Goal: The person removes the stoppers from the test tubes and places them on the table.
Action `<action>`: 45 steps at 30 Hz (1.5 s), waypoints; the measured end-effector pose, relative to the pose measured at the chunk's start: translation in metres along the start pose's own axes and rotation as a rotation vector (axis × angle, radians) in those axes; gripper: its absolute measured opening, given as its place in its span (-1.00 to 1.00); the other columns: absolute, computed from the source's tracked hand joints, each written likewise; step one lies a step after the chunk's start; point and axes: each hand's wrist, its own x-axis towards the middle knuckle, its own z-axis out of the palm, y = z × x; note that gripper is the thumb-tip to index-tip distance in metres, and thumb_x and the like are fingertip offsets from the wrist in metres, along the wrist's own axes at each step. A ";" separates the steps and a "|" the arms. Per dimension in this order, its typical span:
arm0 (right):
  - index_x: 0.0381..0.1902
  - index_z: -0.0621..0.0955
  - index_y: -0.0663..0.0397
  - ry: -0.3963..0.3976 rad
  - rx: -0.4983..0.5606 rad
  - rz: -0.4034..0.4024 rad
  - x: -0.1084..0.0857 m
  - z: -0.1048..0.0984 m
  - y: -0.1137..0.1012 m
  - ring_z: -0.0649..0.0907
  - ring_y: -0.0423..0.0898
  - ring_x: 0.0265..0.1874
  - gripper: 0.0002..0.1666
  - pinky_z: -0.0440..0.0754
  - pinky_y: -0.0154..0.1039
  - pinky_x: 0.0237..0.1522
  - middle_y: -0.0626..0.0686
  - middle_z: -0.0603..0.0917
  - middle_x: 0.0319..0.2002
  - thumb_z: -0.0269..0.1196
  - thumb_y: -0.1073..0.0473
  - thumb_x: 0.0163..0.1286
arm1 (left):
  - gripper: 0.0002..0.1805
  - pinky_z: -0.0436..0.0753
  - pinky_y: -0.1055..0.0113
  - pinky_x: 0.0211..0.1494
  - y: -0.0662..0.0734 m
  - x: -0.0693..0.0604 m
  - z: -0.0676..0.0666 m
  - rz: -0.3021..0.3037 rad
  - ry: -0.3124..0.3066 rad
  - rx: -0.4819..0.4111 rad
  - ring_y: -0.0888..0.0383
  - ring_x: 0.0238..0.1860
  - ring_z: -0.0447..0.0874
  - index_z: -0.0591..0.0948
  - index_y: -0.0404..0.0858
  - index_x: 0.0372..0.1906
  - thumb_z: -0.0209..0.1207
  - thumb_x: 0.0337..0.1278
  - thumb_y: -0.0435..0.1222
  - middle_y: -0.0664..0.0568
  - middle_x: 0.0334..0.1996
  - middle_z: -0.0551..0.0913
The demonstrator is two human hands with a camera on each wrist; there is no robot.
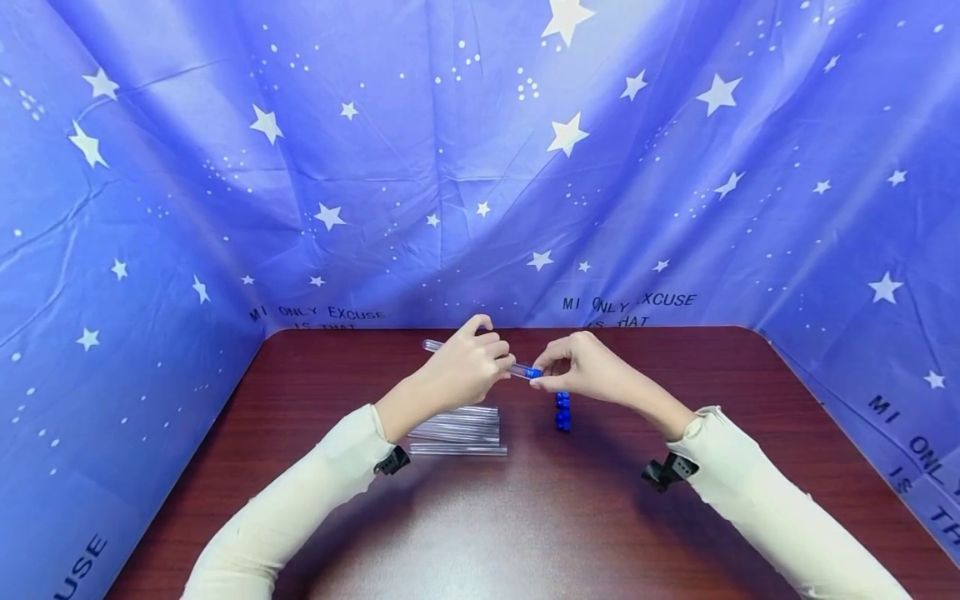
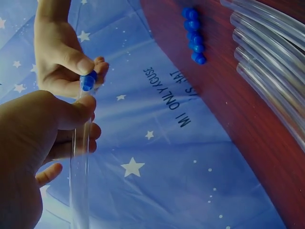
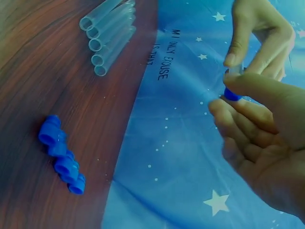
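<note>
My left hand (image 1: 471, 367) grips a clear test tube (image 2: 80, 176) near its mouth, above the table. At that mouth sits a blue cap (image 2: 87, 81), which my right hand (image 1: 588, 367) pinches between thumb and forefinger. In the left wrist view the cap is at the tube's end; how deep it sits I cannot tell. The right hand's other fingers are loosely bent in the right wrist view. Several more clear tubes (image 1: 457, 427) lie side by side on the table below the left hand. A row of blue caps (image 3: 62, 155) lies near the right hand.
The dark red-brown wooden table (image 1: 420, 533) has a rounded far edge. Blue cloth with white stars (image 1: 480, 167) hangs behind it and at both sides. A black wrist device (image 1: 392, 460) is on the left sleeve, another (image 1: 670, 472) on the right.
</note>
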 end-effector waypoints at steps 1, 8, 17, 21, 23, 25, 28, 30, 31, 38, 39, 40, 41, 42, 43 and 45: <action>-0.33 0.79 0.14 -0.037 0.041 0.034 0.001 -0.002 0.002 0.64 -0.34 -0.49 -0.91 0.63 -0.38 -0.41 -0.07 0.75 -0.46 0.46 0.23 0.23 | -0.91 0.47 0.17 0.18 0.000 0.000 0.000 0.004 0.005 0.004 0.20 -0.35 0.66 0.74 -0.08 -0.35 0.37 0.18 -0.17 0.19 -0.42 0.72; -0.15 0.78 0.23 -0.244 0.300 0.141 0.003 -0.013 0.015 0.65 -0.30 -0.40 -0.82 0.63 -0.37 -0.29 -0.01 0.77 -0.39 0.37 0.24 0.35 | -0.93 0.48 0.17 0.17 0.000 -0.002 0.001 0.012 0.036 0.020 0.21 -0.30 0.64 0.73 -0.07 -0.33 0.35 0.17 -0.17 0.21 -0.38 0.72; -0.10 0.76 0.28 -0.334 0.405 0.153 0.003 -0.012 0.024 0.72 -0.23 -0.35 -0.76 0.64 -0.34 -0.23 -0.07 0.79 -0.38 0.23 0.23 0.48 | -0.98 0.49 0.16 0.17 0.000 0.002 0.002 0.022 0.075 0.011 0.19 -0.28 0.64 0.73 -0.09 -0.32 0.31 0.15 -0.26 0.20 -0.36 0.72; -0.10 0.76 0.31 -0.300 0.401 0.145 0.002 -0.011 0.025 0.72 -0.24 -0.38 -0.77 0.65 -0.35 -0.26 0.00 0.80 -0.36 0.28 0.27 0.43 | -0.90 0.49 0.17 0.16 0.001 0.003 0.004 0.012 0.063 0.002 0.19 -0.31 0.63 0.71 -0.08 -0.38 0.41 0.05 -0.18 0.20 -0.41 0.71; -0.09 0.76 0.32 -0.285 0.402 0.139 0.002 -0.010 0.024 0.72 -0.24 -0.39 -0.77 0.66 -0.35 -0.26 0.09 0.80 -0.35 0.30 0.28 0.40 | -0.86 0.48 0.17 0.16 0.002 0.003 0.004 0.009 0.053 0.002 0.19 -0.33 0.63 0.70 -0.08 -0.39 0.45 -0.01 -0.17 0.20 -0.42 0.70; -0.10 0.76 0.34 -0.270 0.406 0.130 0.002 -0.010 0.023 0.71 -0.25 -0.40 -0.77 0.65 -0.36 -0.27 0.17 0.79 -0.34 0.33 0.29 0.37 | -0.85 0.47 0.18 0.16 0.002 0.003 0.004 0.007 0.039 0.008 0.20 -0.33 0.64 0.70 -0.08 -0.39 0.46 -0.02 -0.16 0.21 -0.43 0.70; -0.12 0.77 0.33 -0.254 0.391 0.119 0.002 -0.009 0.021 0.67 -0.27 -0.42 -0.79 0.63 -0.40 -0.31 0.18 0.77 -0.34 0.35 0.31 0.34 | -0.86 0.47 0.18 0.17 0.003 0.004 0.003 0.005 0.011 0.019 0.20 -0.34 0.64 0.70 -0.07 -0.39 0.44 -0.01 -0.15 0.22 -0.43 0.70; -0.14 0.79 0.29 -0.239 0.360 0.109 0.002 -0.008 0.019 0.62 -0.29 -0.44 -0.81 0.57 -0.43 -0.36 0.14 0.76 -0.36 0.36 0.31 0.33 | -0.87 0.46 0.17 0.17 0.003 0.005 0.003 0.004 -0.010 0.030 0.21 -0.35 0.64 0.71 -0.06 -0.40 0.44 0.00 -0.15 0.22 -0.44 0.70; -0.16 0.80 0.26 -0.232 0.340 0.104 0.002 -0.008 0.018 0.60 -0.31 -0.45 -0.82 0.54 -0.44 -0.38 0.12 0.76 -0.37 0.37 0.30 0.32 | -0.88 0.46 0.17 0.17 0.004 0.005 0.003 0.003 -0.020 0.032 0.21 -0.35 0.64 0.71 -0.06 -0.40 0.43 0.00 -0.15 0.23 -0.44 0.71; -0.23 0.83 0.12 -0.155 0.189 0.067 -0.001 -0.004 0.014 0.47 -0.32 -0.47 -0.88 0.39 -0.44 -0.46 -0.04 0.72 -0.44 0.40 0.27 0.30 | -0.89 0.46 0.18 0.14 0.006 0.007 0.001 -0.004 -0.069 0.053 0.22 -0.36 0.66 0.75 -0.05 -0.38 0.43 0.01 -0.13 0.23 -0.45 0.73; -0.24 0.83 0.11 -0.142 0.171 0.061 -0.001 -0.003 0.014 0.46 -0.32 -0.48 -0.89 0.38 -0.44 -0.47 -0.05 0.72 -0.44 0.40 0.26 0.30 | -0.89 0.46 0.18 0.13 0.006 0.007 0.001 -0.007 -0.074 0.054 0.23 -0.36 0.66 0.75 -0.05 -0.38 0.43 0.01 -0.13 0.23 -0.45 0.73; -0.24 0.83 0.10 -0.130 0.158 0.055 -0.001 -0.003 0.013 0.46 -0.33 -0.49 -0.89 0.39 -0.44 -0.48 -0.06 0.72 -0.44 0.40 0.26 0.30 | -0.89 0.46 0.18 0.12 0.006 0.008 0.001 -0.010 -0.078 0.053 0.22 -0.37 0.66 0.76 -0.05 -0.38 0.43 0.02 -0.13 0.23 -0.45 0.73; -0.25 0.83 0.10 -0.118 0.143 0.049 -0.001 -0.002 0.013 0.46 -0.34 -0.50 -0.90 0.39 -0.44 -0.49 -0.07 0.71 -0.44 0.40 0.26 0.30 | -0.89 0.46 0.19 0.12 0.006 0.008 0.001 -0.012 -0.083 0.052 0.22 -0.37 0.66 0.76 -0.05 -0.39 0.43 0.02 -0.13 0.22 -0.46 0.73; -0.26 0.83 0.10 -0.104 0.130 0.044 -0.002 -0.002 0.012 0.47 -0.34 -0.50 -0.90 0.41 -0.44 -0.51 -0.08 0.71 -0.44 0.40 0.26 0.30 | -0.88 0.46 0.19 0.11 0.006 0.008 0.000 -0.015 -0.087 0.050 0.23 -0.37 0.66 0.76 -0.05 -0.39 0.43 0.02 -0.12 0.22 -0.46 0.73; -0.26 0.83 0.10 -0.093 0.118 0.039 -0.002 -0.001 0.011 0.49 -0.35 -0.51 -0.91 0.43 -0.44 -0.51 -0.08 0.72 -0.44 0.40 0.27 0.30 | -0.88 0.46 0.19 0.11 0.006 0.009 0.000 -0.016 -0.090 0.048 0.23 -0.38 0.66 0.76 -0.05 -0.39 0.43 0.02 -0.12 0.22 -0.47 0.73; -0.27 0.83 0.09 -0.072 0.090 0.030 -0.003 0.000 0.009 0.51 -0.35 -0.52 -0.91 0.46 -0.44 -0.51 -0.08 0.72 -0.44 0.40 0.27 0.29 | -0.88 0.47 0.20 0.09 0.005 0.009 0.001 -0.022 -0.093 0.040 0.22 -0.39 0.66 0.76 -0.05 -0.40 0.43 0.02 -0.11 0.22 -0.48 0.72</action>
